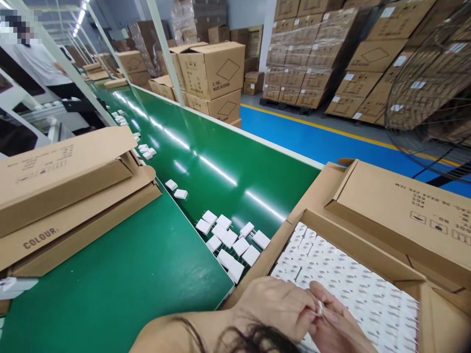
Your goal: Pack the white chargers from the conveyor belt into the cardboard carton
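My left hand [274, 301] and my right hand [336, 321] meet over the near edge of an open carton [386, 272]. Both are closed, with the fingertips pinched together on a small white piece [319, 309]; its kind is mostly hidden by the fingers. Beneath and beyond them, white plug adapters [342, 269] stand in tight rows inside the carton, metal prongs facing up. To the left of the carton, several loose white plug adapters [230, 239] lie bunched on the green conveyor belt [257, 171]. Dark hair hangs across the bottom of the view, over part of my left arm.
Flattened or folded cartons [73, 181] rest on the green side table [128, 274] at left. Stacked boxes [213, 73] stand beyond the belt's far rail. A large wire-caged fan [430, 93] is at right. At upper left, a person [37, 59] stands by machinery.
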{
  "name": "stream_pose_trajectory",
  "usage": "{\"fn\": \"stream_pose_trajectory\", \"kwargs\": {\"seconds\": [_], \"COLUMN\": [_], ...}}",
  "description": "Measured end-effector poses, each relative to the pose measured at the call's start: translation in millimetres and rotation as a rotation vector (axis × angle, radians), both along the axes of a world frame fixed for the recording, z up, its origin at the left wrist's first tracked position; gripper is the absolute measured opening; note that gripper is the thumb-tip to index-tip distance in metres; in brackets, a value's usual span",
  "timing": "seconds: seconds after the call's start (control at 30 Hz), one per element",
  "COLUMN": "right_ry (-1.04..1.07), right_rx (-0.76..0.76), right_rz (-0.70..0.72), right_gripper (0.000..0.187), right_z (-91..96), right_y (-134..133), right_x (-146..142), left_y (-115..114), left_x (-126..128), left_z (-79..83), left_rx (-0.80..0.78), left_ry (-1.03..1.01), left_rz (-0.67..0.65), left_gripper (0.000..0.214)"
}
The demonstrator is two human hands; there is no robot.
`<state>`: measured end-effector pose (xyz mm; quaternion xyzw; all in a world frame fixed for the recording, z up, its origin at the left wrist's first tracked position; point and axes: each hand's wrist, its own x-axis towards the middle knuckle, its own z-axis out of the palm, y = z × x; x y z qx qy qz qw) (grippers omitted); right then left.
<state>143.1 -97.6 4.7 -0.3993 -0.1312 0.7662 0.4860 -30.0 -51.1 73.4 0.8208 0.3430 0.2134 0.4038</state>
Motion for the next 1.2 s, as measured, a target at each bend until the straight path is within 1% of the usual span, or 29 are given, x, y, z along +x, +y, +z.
{"fn": "stream_pose_trajectory", "kwargs": {"seconds": [0.07, 0.1, 0.13, 0.2, 0.27, 0.3, 0.33, 0.4, 0.5, 0.6, 0.7, 0.8, 0.9, 0.97, 1.03, 1.13, 1.2], "right_ry": [-0.12, -0.246, -0.421, -0.933, -1.412, -1.583, -1.699, -1.834, -2.024, -2.113, -2.13, -2.066, -1.889, -1.757, -1.669, -1.64, -1.665], "right_rx": [0.054, 0.097, 0.16, 0.345, 0.525, 0.585, 0.619, 0.628, 0.598, 0.557, 0.572, 0.688, 0.856, 0.941, 0.984, 0.991, 0.98], "right_rz": [0.057, 0.083, 0.119, 0.247, 0.446, 0.54, 0.607, 0.67, 0.76, 0.847, 0.891, 0.904, 0.933, 0.95, 0.946, 0.908, 0.885], "right_gripper": [0.026, 0.023, 0.021, 0.022, 0.027, 0.027, 0.024, 0.017, 0.011, 0.013, 0.013, 0.012, 0.012, 0.012, 0.013, 0.015, 0.018], "right_z": [-1.7, 0.5, 4.4, 13.5, 18.7, 18.4, 15.9, 5.3, -16.1, -31.3, -32.0, -22.0, -14.7, -16.4, -22.6, -33.9, -38.4], "right_y": [7.9, 14.6, 23.0, 44.8, 70.5, 83.6, 96.1, 117.7, 138.7, 149.8, 155.9, 156.0, 149.7, 146.3, 147.9, 161.2, 173.8], "right_x": [3.5, 4.5, 4.8, 2.3, -5.1, -10.8, -17.7, -34.4, -59.2, -71.7, -66.5, -52.9, -45.8, -48.4, -55.2, -67.0, -72.0], "left_y": [7.2, 13.4, 21.5, 42.6, 67.3, 79.5, 90.6, 107.9, 120.3, 122.9, 126.9, 137.1, 150.0, 157.5, 163.2, 167.6, 168.8], "left_x": [-10.2, -17.1, -25.1, -43.0, -60.7, -68.7, -75.5, -85.1, -88.2, -80.7, -70.0, -62.4, -59.6, -59.8, -60.9, -63.9, -68.4], "left_z": [0.7, -0.4, -2.9, -12.6, -27.0, -34.9, -42.7, -55.9, -69.3, -79.1, -90.3, -101.1, -108.3, -110.5, -111.3, -109.9, -106.4], "left_rx": [0.004, 0.017, 0.035, 0.084, 0.125, 0.132, 0.134, 0.128, 0.132, 0.146, 0.142, 0.121, 0.094, 0.084, 0.078, 0.064, 0.058], "left_ry": [0.062, 0.147, 0.271, 0.601, 0.882, 0.943, 0.98, 0.988, 0.958, 0.893, 0.852, 0.821, 0.786, 0.764, 0.74, 0.697, 0.666], "left_rz": [-0.02, -0.003, 0.033, 0.157, 0.277, 0.309, 0.333, 0.348, 0.297, 0.201, 0.162, 0.161, 0.166, 0.175, 0.179, 0.187, 0.226], "left_gripper": [0.037, 0.036, 0.034, 0.03, 0.027, 0.025, 0.025, 0.024, 0.023, 0.032, 0.04, 0.035, 0.034, 0.035, 0.038, 0.039, 0.035]}}
